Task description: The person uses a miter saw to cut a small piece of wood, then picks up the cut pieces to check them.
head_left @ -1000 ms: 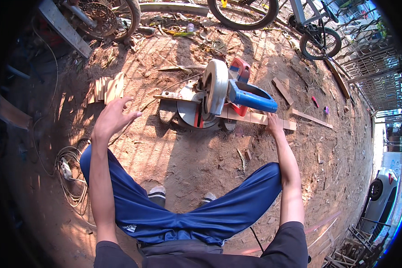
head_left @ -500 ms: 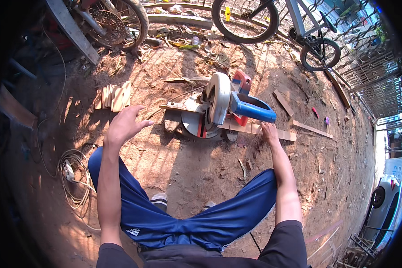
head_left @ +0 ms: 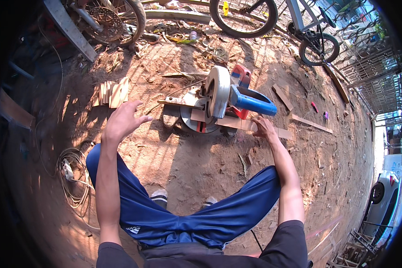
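Note:
A miter saw (head_left: 219,91) with a pale blade guard and a blue handle (head_left: 253,103) sits on the dirt ahead of me. Across its base lies a thin wooden plank (head_left: 234,123), marked with cross lines, its left end beneath the blade guard. My right hand (head_left: 265,128) grips this plank to the right of the saw, fingers and thumb over its two edges. Left of the saw, my left hand (head_left: 124,121) hovers with nothing in it, thumb and fingers apart. Just beyond it is a small pile of cut wood pieces (head_left: 112,93).
A coiled cable (head_left: 71,178) with a white socket block lies at left. Wood strips (head_left: 311,123) are scattered on the right. A motorbike wheel (head_left: 116,20) and a bicycle (head_left: 299,27) stand at the back. Metal fencing (head_left: 375,80) runs along the right.
The plank has slid left, so its end now reaches under the blade guard. My right hand has moved slightly left with it. My left hand stays nearly in place.

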Tool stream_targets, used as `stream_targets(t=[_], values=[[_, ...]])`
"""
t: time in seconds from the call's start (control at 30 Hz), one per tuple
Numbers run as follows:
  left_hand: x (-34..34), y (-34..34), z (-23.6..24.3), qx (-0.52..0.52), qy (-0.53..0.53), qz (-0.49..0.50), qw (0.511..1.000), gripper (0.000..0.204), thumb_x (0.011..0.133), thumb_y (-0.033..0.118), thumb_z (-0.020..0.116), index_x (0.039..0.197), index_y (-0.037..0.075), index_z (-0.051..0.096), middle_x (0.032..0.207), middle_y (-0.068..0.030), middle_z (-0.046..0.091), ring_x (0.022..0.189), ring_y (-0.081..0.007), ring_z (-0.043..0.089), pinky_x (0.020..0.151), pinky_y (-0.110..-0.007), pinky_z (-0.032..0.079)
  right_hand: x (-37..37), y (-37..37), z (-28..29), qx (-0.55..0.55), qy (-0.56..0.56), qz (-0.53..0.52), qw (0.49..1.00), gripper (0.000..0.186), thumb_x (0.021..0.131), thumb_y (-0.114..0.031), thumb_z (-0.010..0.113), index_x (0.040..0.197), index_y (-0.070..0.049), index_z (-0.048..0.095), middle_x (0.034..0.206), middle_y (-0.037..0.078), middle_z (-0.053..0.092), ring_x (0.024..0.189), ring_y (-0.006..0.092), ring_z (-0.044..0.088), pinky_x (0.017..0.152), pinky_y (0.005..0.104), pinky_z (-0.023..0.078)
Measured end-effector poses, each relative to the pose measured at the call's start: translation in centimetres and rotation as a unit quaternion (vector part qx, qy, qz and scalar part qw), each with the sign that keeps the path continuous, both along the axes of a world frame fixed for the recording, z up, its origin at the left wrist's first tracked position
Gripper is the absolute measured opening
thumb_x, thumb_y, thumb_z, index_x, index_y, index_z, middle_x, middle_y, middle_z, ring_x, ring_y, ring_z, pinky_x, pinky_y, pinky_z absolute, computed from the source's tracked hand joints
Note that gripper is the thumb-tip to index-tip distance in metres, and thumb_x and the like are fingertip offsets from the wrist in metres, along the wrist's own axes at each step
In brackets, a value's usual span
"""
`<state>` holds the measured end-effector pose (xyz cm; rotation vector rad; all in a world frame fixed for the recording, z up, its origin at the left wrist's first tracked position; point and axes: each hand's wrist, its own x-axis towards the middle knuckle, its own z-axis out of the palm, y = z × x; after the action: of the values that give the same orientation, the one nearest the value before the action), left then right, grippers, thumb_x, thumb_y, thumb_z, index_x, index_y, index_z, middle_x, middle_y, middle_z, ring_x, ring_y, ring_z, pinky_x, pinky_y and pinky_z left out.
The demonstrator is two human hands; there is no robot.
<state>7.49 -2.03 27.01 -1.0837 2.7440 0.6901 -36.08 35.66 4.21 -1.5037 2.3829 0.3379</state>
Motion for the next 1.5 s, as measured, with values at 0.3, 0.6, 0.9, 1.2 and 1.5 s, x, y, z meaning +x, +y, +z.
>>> stream_targets(t=[0.3,0.6,0.9,1.2,1.5], values=[[-0.8,0.9,0.9,0.041,-0.02,0.009,0.999,0.072,0.084,0.047,0.079,0.138,0.003,0.059,0.131,-0.024,0.065,0.118,-0.0338,0.066,0.102,-0.042,0.049,1.0,-1.7,0.1,-0.048,-0.026,0.008,0.998,0.074,0.063,-0.031,0.086,0.13,-0.012,0.061,0.113,0.02,0.065,0.104,0.0399,0.067,0.09,0.048,0.057],[-1.0,0.7,-0.3,0.06,0.008,-0.019,0.998,0.067,0.088,0.038,0.08,0.138,-0.001,0.059,0.099,-0.017,0.073,0.082,-0.0222,0.069,0.078,-0.035,0.056,1.3,-3.9,-0.6,-0.043,-0.031,0.012,0.999,0.096,0.058,-0.027,0.093,0.134,0.004,0.042,0.11,0.021,0.067,0.103,0.038,0.068,0.086,0.0412,0.059],[-0.9,-0.1,-1.3,0.095,-0.003,-0.009,0.995,0.062,0.09,0.03,0.078,0.14,-0.001,0.058,0.098,-0.0148,0.073,0.085,-0.0176,0.069,0.076,-0.033,0.055,1.8,-5.1,-0.9,-0.013,-0.029,0.037,0.999,0.123,0.06,-0.032,0.092,0.153,0.009,0.022,0.115,0.024,0.066,0.103,0.0366,0.068,0.088,0.0416,0.058],[-1.3,-1.6,-3.0,0.058,-0.023,-0.028,0.998,0.062,0.09,0.032,0.078,0.14,0.001,0.058,0.103,-0.0167,0.073,0.096,-0.0226,0.071,0.085,-0.036,0.056,1.4,-5.1,-1.2,-0.04,-0.026,0.052,0.998,0.125,0.061,-0.032,0.092,0.155,0.007,0.019,0.12,0.024,0.063,0.109,0.0365,0.065,0.094,0.04,0.056],[-1.8,-2.1,-4.0,0.046,-0.037,-0.048,0.997,0.063,0.09,0.037,0.077,0.14,0.003,0.059,0.103,-0.018,0.074,0.094,-0.0237,0.072,0.084,-0.036,0.056,1.7,-4.7,-1.5,-0.072,-0.056,0.042,0.995,0.11,0.062,-0.028,0.09,0.149,0.003,0.03,0.108,0.021,0.062,0.1,0.0372,0.066,0.085,0.0442,0.056]])
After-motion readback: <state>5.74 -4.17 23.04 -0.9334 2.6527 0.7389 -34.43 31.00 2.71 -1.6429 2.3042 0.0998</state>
